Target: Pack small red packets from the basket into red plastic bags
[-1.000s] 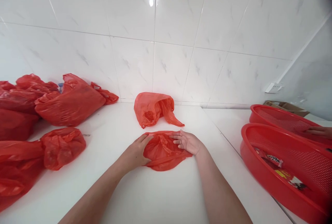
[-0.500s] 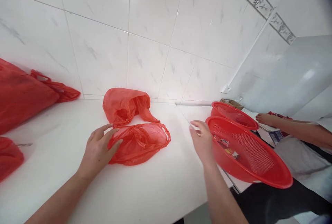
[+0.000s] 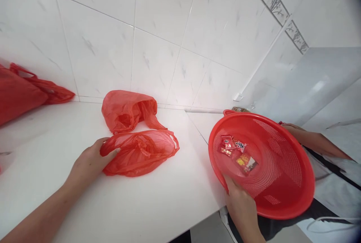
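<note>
My left hand (image 3: 89, 162) grips the left edge of a flattened red plastic bag (image 3: 141, 153) that lies with its mouth open on the white counter (image 3: 158, 205). My right hand (image 3: 239, 203) holds the near rim of a round red mesh basket (image 3: 279, 175), which is tilted toward me off the counter's edge. Several small red and yellow snack packets (image 3: 238, 153) lie inside the basket. A second crumpled red bag (image 3: 125, 110) sits just behind the first one, against the wall.
More filled red bags (image 3: 25, 91) lie at the far left by the tiled wall. Another person's arm (image 3: 313, 139) reaches in behind the basket at the right, beside a second counter surface. A wall socket (image 3: 238, 96) sits low on the tiles.
My right hand left the bag, moved right and took hold of the red basket, lifting and tilting it. My left hand closed on the bag's edge. The view swung right.
</note>
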Action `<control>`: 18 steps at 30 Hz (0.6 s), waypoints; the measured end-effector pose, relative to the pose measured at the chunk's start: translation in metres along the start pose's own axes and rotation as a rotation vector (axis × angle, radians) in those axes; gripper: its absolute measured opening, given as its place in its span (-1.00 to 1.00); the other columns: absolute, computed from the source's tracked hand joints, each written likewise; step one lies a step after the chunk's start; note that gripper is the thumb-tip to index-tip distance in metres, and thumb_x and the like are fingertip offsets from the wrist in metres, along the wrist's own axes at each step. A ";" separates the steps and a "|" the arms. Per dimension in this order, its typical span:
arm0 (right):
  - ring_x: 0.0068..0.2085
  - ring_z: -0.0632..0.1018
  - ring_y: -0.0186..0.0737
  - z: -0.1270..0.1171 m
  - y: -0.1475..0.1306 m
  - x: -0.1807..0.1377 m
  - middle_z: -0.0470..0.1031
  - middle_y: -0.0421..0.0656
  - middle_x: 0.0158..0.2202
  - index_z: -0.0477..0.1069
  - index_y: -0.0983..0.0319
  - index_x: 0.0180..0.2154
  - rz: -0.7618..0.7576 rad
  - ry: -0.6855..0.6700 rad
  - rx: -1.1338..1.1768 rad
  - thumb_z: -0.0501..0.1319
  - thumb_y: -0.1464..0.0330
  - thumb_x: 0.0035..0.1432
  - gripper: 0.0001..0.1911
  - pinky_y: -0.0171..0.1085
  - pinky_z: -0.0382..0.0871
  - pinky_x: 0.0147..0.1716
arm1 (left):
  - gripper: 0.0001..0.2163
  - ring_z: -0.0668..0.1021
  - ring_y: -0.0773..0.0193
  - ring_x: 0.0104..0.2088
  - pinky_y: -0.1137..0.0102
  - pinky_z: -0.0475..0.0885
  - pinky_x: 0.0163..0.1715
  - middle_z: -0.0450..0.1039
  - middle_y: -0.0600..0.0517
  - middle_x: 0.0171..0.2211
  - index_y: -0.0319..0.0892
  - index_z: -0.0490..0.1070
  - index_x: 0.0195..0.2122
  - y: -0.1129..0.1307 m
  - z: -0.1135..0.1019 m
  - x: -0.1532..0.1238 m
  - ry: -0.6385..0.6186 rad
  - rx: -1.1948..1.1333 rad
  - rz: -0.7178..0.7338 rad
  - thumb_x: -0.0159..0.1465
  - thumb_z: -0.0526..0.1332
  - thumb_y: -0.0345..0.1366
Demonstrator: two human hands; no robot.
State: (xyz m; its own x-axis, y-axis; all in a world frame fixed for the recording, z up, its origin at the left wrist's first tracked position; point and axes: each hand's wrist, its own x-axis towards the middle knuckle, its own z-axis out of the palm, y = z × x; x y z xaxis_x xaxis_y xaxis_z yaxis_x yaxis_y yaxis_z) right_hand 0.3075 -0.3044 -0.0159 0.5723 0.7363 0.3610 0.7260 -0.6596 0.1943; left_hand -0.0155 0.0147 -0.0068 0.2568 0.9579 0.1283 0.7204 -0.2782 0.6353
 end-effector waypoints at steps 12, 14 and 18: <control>-0.30 0.57 -0.04 -0.031 0.019 0.035 0.54 -0.01 -0.23 0.27 0.21 0.07 0.002 -0.271 0.053 -0.07 0.38 0.21 -0.59 -0.22 0.34 -0.41 | -0.63 0.51 0.16 -0.28 0.33 0.42 -0.37 0.43 0.03 -0.13 0.06 0.25 0.02 -0.002 -0.002 0.000 -0.087 -0.124 -0.046 0.19 0.03 -0.05; -0.27 0.56 0.02 -0.038 0.022 0.044 0.54 0.02 -0.28 0.33 0.26 0.00 0.000 -0.316 0.109 -0.10 0.26 0.24 -0.60 -0.17 0.34 -0.37 | -0.64 0.52 0.17 -0.30 0.36 0.42 -0.39 0.44 0.02 -0.16 0.05 0.29 0.00 -0.002 -0.001 0.000 -0.072 -0.156 -0.050 0.18 0.04 -0.08; -0.20 0.53 0.05 -0.060 0.027 0.060 0.53 0.03 -0.25 0.42 0.27 -0.16 -0.013 -0.420 0.316 -0.10 0.05 0.21 -0.48 -0.11 0.36 -0.26 | -0.64 0.52 0.16 -0.30 0.37 0.43 -0.43 0.45 0.02 -0.17 0.05 0.33 -0.03 -0.001 0.001 0.000 -0.043 -0.199 -0.045 0.15 0.07 -0.08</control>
State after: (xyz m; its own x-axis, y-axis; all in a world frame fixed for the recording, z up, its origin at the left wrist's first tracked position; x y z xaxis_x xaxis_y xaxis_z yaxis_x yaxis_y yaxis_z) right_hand 0.3388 -0.2868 0.0659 0.6186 0.7841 -0.0494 0.7768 -0.6198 -0.1117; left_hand -0.0157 0.0144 -0.0077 0.2574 0.9640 0.0661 0.5918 -0.2114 0.7779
